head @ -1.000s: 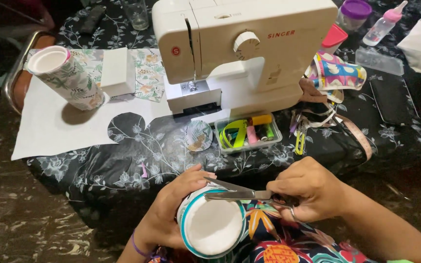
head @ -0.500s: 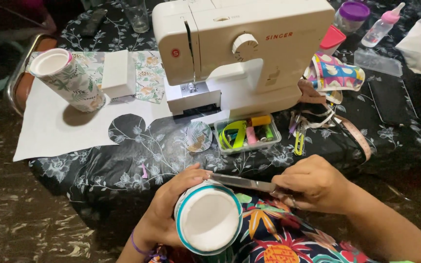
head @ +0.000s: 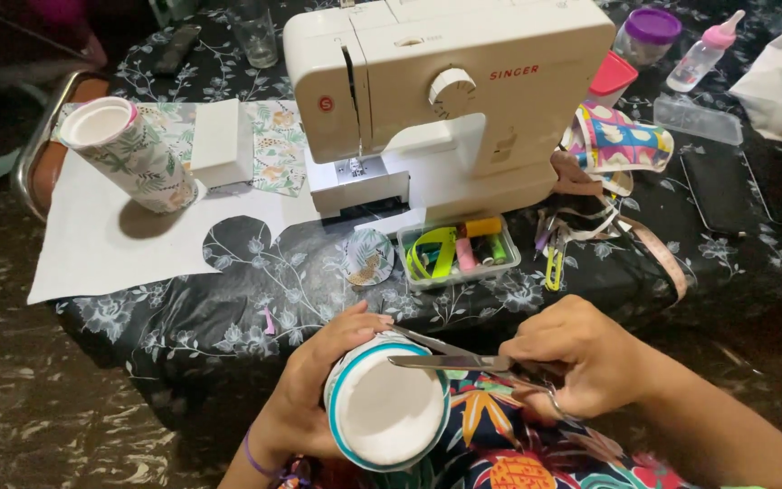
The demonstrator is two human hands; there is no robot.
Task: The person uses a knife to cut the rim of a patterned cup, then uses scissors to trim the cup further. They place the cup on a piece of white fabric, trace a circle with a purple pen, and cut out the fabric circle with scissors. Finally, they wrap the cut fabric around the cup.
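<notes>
Your left hand [head: 305, 394] was wrapped around a fabric-covered cylinder [head: 384, 412], fingers closed on its side, its teal-rimmed white end turned up toward you. Your right hand [head: 581, 353] was closed on a pair of scissors [head: 450, 355], a finger through the handle ring, and the blades stood slightly parted at the cylinder's upper rim, just right of your left fingertips.

Beyond your grip, on the black floral tablecloth [head: 228, 317], a small clear tray of thread spools [head: 459, 254] sat just past the scissors, with a round fabric disc [head: 368, 256] beside it. Farther off stood the white sewing machine [head: 445, 100]. Well to the left of your holding hand lay a second cylinder [head: 128, 154], covered in leafy print, on a white sheet of paper [head: 110, 249] with a circle cut from its edge. A white box [head: 222, 142] rested near that cylinder.
</notes>
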